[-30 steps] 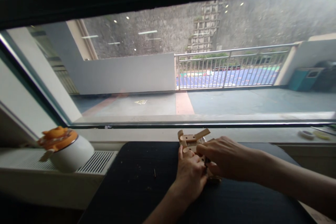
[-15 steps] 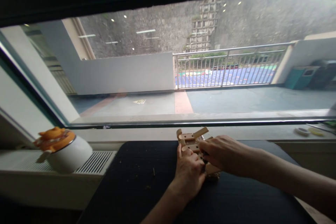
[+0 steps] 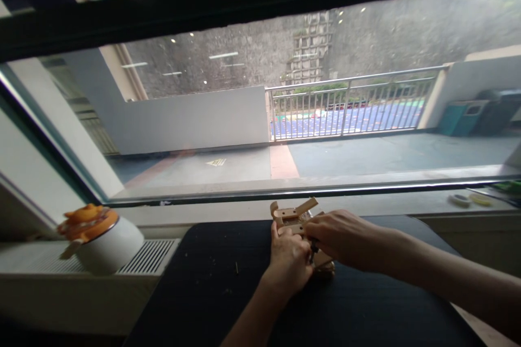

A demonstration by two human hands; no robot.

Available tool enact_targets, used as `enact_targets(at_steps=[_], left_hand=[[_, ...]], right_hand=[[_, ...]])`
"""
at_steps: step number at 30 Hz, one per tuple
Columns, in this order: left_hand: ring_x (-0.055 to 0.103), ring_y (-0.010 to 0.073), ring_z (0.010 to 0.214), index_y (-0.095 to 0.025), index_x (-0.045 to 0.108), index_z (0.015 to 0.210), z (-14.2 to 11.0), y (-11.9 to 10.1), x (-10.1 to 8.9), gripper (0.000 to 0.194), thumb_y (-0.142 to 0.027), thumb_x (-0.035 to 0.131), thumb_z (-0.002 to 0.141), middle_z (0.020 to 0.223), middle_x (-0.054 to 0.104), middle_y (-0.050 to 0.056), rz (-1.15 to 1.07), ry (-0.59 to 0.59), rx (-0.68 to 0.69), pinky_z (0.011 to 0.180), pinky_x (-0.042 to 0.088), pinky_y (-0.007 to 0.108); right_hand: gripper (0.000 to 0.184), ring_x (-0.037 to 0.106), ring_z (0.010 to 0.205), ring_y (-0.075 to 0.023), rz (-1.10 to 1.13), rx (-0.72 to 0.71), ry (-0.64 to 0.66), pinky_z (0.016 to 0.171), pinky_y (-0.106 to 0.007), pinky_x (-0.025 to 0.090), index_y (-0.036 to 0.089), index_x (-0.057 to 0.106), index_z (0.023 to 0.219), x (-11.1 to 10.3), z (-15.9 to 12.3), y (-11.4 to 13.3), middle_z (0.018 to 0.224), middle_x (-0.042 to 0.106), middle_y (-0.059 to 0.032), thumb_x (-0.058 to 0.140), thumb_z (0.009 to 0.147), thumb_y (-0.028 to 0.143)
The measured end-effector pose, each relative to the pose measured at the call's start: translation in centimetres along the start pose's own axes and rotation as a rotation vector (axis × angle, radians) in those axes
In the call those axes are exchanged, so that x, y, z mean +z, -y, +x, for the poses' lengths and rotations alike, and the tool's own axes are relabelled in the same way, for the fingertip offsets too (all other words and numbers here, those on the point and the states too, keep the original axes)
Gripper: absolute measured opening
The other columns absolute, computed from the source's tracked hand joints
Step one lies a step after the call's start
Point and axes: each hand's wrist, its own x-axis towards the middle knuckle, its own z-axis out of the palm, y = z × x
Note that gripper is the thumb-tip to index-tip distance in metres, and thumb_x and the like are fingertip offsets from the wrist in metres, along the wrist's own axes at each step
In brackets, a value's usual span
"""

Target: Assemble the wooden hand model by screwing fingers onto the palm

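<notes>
A small light-wood model (image 3: 290, 213) with drilled holes and slanted slats rests on a black mat (image 3: 211, 287) in front of a big window. My left hand (image 3: 290, 263) is closed around the model's near left side. My right hand (image 3: 341, 239) reaches in from the right, fingers pinched at the model's middle, where a small dark thing (image 3: 312, 246) shows between the two hands; I cannot make out what it is. The lower part of the model is hidden by both hands.
A white pot with an orange cat-shaped lid (image 3: 100, 233) stands on the left by a vent grille (image 3: 148, 256). Small round bits (image 3: 459, 199) lie on the sill at the right. Crumbs and a short pin (image 3: 236, 267) dot the mat.
The view has shifted slightly. Both hands and the wooden model have stayed together, with only small finger movement at the model.
</notes>
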Motion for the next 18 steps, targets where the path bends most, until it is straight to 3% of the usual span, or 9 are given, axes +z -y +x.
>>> enact_targets(at_steps=[10,18], left_hand=[[0.051,0.0257,0.106,-0.031,0.072,0.087,-0.4,0.8,0.5,0.016,-0.037,0.062,0.077,0.087,0.07,0.0,-0.025,-0.008,0.055,0.11,0.009,0.057],[0.051,0.0246,0.104,-0.026,0.072,0.081,-0.4,0.8,0.5,0.014,-0.035,0.064,0.074,0.087,0.069,0.0,0.016,0.03,0.067,0.111,0.006,0.055]], right_hand=[[0.011,0.063,0.062,-0.0182,-0.125,0.061,-0.071,0.048,-0.027,0.023,0.014,0.063,0.081,0.4,0.7,0.5,0.072,0.069,-0.0064,0.053,0.083,0.016],[0.017,0.064,0.069,-0.0181,-0.047,0.049,-0.005,0.053,-0.026,0.028,0.019,0.067,0.084,-0.9,0.0,0.4,0.077,0.07,-0.0042,0.053,0.077,0.011]])
